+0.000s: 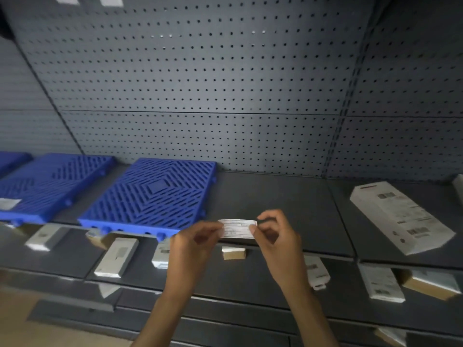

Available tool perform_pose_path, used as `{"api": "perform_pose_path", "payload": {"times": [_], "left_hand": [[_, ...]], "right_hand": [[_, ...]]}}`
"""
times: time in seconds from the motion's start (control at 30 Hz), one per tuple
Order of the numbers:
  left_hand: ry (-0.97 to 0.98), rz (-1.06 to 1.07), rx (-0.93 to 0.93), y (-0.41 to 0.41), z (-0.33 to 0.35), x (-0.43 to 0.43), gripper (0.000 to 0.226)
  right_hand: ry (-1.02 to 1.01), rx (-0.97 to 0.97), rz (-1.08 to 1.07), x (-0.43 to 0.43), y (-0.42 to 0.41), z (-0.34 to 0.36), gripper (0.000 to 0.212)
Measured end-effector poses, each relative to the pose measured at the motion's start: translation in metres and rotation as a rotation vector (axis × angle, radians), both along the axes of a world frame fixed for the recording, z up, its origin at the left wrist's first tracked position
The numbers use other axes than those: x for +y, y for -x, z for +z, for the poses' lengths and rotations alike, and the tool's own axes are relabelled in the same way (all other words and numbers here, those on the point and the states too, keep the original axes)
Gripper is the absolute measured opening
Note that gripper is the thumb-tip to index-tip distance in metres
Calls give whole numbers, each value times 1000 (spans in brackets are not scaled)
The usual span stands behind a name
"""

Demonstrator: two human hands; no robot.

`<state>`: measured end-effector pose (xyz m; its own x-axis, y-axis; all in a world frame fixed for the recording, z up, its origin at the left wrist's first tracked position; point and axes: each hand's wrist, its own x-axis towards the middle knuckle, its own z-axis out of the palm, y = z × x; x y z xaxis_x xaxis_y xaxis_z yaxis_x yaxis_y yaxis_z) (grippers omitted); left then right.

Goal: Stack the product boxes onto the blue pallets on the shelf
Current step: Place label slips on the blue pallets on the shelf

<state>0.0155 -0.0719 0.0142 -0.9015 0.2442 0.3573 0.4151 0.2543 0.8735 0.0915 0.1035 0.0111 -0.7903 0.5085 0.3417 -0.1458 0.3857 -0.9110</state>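
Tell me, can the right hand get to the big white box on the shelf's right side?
Probably yes: the shelf between the right hand and the white box looks bare. But it and the left hand pinch a paper label, so free it first.

Both hands up in the middle, pinching the same little paper slip

The left hand has thumb and fingertips on the slip's left end, with the rest of the fingers curled loosely below. The right hand pinches the right end, index finger arched over the top edge and thumb on the near face. The hands sit about level and just apart, with the slip held flat between them. Both forearms are bare, coming up from the near bottom edge and leaning in toward each other.
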Motion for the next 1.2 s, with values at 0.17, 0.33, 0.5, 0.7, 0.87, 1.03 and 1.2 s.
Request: {"api": "perform_pose_path", "payload": {"times": [0.17, 0.33, 0.5, 0.7, 0.87, 1.03, 1.2], "left_hand": [[4, 44, 44, 39, -5, -66, 16], [38, 73, 108, 83, -9, -129, 27], [103, 67, 164, 120, -8, -177, 23], [249, 62, 288, 154, -10, -197, 23], [284, 42, 275, 167, -19, -196, 21], [334, 20, 269, 173, -23, -198, 15], [451, 85, 369, 176, -24, -196, 16]], "right_hand": [[-46, 7, -4, -65, 40, -1, 20], [-147, -29, 18, -127, 87, -4, 12], [-302, -77, -47, -170, 134, -11, 13], [-497, -123, -160, -202, 161, -19, 3], [-597, -193, -193, -206, 167, -25, 6], [-577, -187, -201, -205, 169, -29, 14], [-522, -148, -181, -204, 166, -29, 14]]}}
